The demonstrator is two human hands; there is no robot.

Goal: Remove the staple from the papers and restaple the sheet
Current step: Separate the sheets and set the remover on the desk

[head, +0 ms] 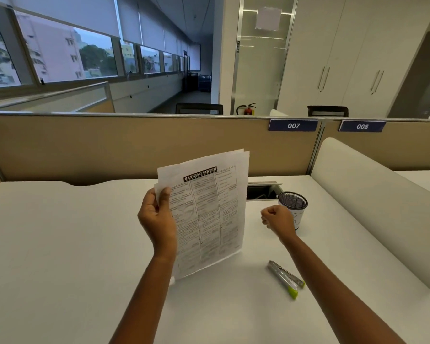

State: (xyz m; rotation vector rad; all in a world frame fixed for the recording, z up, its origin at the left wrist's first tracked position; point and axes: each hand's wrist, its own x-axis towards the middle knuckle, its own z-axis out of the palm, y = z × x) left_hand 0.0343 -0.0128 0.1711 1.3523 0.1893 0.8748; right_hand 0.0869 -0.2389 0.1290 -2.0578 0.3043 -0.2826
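Note:
My left hand (157,219) grips a sheaf of printed papers (209,212) headed "BANKING SYSTEM" by its left edge. The sheets stand almost upright, with their bottom edge on the white desk (72,244). The top corners of the sheets fan slightly apart; no staple is visible at this size. My right hand (278,220) hovers to the right of the papers with its fingers curled into a fist; I cannot tell if something small is pinched inside. A metal stapler with a lime-green end (286,279) lies open on the desk, near my right forearm.
A black mesh pen cup (293,207) stands just behind my right hand. A cable hatch (263,191) is cut into the desk behind the papers. Beige partition panels (134,147) close the desk's far side, and a white divider (370,194) rises on the right.

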